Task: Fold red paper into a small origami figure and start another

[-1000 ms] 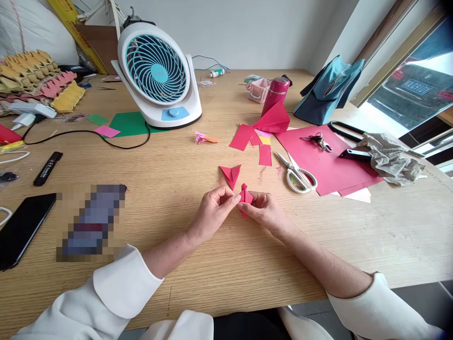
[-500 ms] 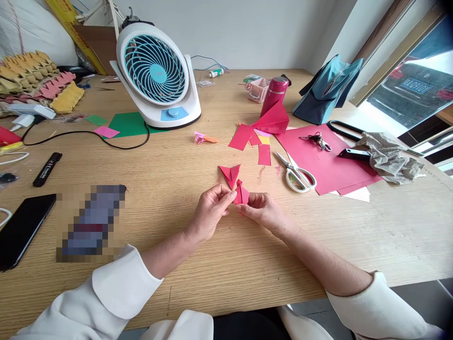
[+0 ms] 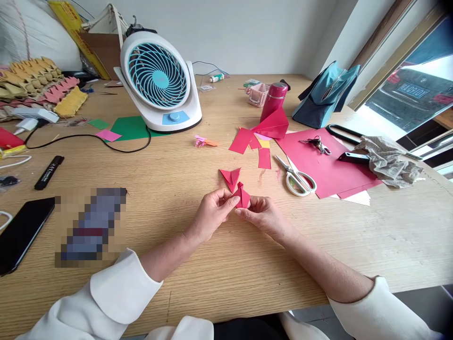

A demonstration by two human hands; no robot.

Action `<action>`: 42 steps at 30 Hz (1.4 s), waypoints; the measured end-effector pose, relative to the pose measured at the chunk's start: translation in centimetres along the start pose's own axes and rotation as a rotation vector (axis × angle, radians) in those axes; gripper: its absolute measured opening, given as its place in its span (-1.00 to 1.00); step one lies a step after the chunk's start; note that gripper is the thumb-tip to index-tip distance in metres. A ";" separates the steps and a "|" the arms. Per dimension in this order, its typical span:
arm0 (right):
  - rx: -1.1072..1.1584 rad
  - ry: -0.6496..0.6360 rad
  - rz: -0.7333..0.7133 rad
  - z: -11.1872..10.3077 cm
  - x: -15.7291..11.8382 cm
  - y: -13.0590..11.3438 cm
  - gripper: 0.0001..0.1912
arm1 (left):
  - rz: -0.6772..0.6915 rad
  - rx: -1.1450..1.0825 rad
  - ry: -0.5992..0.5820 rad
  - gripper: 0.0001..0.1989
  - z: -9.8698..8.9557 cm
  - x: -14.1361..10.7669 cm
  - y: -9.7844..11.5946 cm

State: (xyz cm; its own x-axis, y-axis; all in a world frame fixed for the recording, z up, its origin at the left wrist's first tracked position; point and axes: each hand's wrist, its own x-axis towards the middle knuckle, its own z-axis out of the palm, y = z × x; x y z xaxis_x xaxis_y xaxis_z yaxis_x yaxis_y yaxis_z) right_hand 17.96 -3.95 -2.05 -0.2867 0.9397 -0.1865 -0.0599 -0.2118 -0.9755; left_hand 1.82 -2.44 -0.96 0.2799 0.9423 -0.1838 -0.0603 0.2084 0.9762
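Note:
A small folded red paper piece is held between my two hands over the near middle of the table; a narrow fold sticks up at its top. My left hand pinches its left side between thumb and fingers. On the other side my right hand grips the lower right edge, its fingertips partly hidden behind the paper. Just beyond my hands lies a second folded red paper piece with pointed tips. White-handled scissors rest to the right, their blades slightly apart.
Cut red paper pieces and a large red sheet with keys lie farther right. A red flask and blue bag stand behind. At back left is a fan; a phone and marker lie left.
The view has tilted slightly, so everything sits a little lower. Both hands keep hold of the folded red paper, with the left thumb shifted slightly right over it.

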 end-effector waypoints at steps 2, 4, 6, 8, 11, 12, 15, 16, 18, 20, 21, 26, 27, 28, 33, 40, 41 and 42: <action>-0.012 -0.010 -0.005 -0.1 0.0 0.2 -0.48 | 0.030 0.034 -0.009 -0.63 -0.1 0.0 0.0; -0.023 -0.023 -0.008 -0.2 0.1 0.3 -0.49 | 0.046 0.030 0.004 -0.64 -0.3 0.1 0.1; -0.025 -0.040 -0.018 -0.3 0.0 0.3 -0.49 | 0.040 0.002 0.013 -0.66 -0.3 0.2 0.1; -0.031 -0.058 -0.027 -0.3 0.0 0.2 -0.48 | 0.034 -0.015 0.012 -0.66 -0.4 0.3 0.1; -0.067 -0.064 -0.034 -0.4 -0.2 0.1 -0.48 | 0.056 0.013 0.006 -0.66 -0.4 0.3 0.1; -0.081 -0.057 -0.038 -0.4 -0.2 0.1 -0.48 | 0.063 0.027 0.006 -0.65 -0.4 0.3 0.1; -0.107 -0.038 -0.042 -0.6 -0.2 0.4 -0.47 | 0.065 0.024 0.002 -0.64 -0.4 0.3 0.1; -0.109 -0.037 -0.041 -0.6 -0.2 0.5 -0.46 | 0.057 0.009 -0.004 -0.63 -0.4 0.3 0.1; -0.104 -0.046 -0.044 -0.7 -0.2 0.7 -0.46 | 0.042 -0.006 -0.023 -0.63 -0.4 0.3 0.1; -0.095 -0.059 -0.053 -0.7 -0.2 0.9 -0.46 | 0.051 0.044 -0.043 -0.64 -0.5 0.4 0.3; -0.096 -0.065 -0.056 -0.7 -0.2 0.9 -0.47 | 0.072 0.093 -0.048 -0.65 -0.6 0.5 0.3; -0.223 -0.078 -0.062 -0.5 -0.5 0.9 -0.54 | 0.243 0.306 -0.015 -0.64 -0.9 0.7 0.3; -0.254 -0.076 -0.067 -0.4 -0.6 0.9 -0.54 | 0.258 0.306 -0.008 -0.63 -0.9 0.7 0.2; -0.277 -0.075 -0.071 -0.4 -0.6 0.8 -0.55 | 0.256 0.286 -0.004 -0.63 -0.9 0.8 0.1; -0.291 -0.118 -0.079 -0.6 -0.6 0.6 -0.54 | 0.130 0.084 -0.025 -0.65 -0.7 0.8 -0.6; -0.178 -0.161 -0.031 -0.3 -0.4 0.0 -0.51 | 0.227 0.181 -0.040 -0.64 -0.2 0.4 -1.2; -0.158 -0.157 -0.020 -0.2 -0.4 -0.1 -0.50 | 0.240 0.191 -0.043 -0.63 -0.1 0.4 -1.3; -0.141 -0.153 -0.015 0.0 -0.4 -0.2 -0.49 | 0.243 0.195 -0.047 -0.63 -0.2 0.3 -1.4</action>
State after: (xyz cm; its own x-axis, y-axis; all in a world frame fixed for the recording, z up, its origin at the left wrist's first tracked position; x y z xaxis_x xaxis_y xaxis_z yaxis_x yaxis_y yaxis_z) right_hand 18.05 -4.31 -1.82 -0.4289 0.8886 -0.1623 0.0664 -0.1482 -0.9867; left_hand 1.85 -2.39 -2.44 0.3240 0.9443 0.0586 0.0526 -0.0798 0.9954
